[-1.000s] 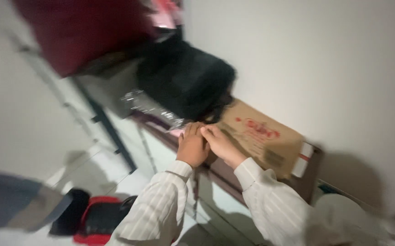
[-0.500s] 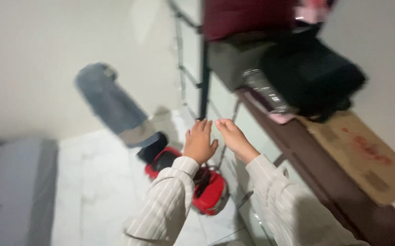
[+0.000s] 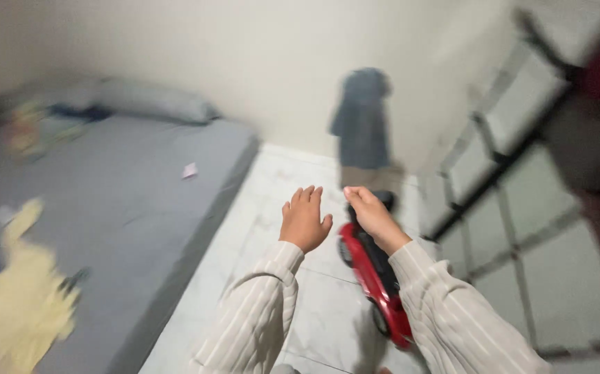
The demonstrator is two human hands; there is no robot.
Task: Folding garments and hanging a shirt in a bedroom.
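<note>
Left hand [image 3: 305, 221] and right hand [image 3: 372, 216] raised, fingers spread, grasping nothing. Red toy car [image 3: 376, 284] on floor [image 3: 272, 208] below right hand, apart.

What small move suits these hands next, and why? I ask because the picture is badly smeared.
Probably hold the head steady before reaching. Both the left hand and right hand are open and hold nothing, raised above the red toy car on the tiled floor, beside the grey mattress. The blur hides finer detail.
</note>
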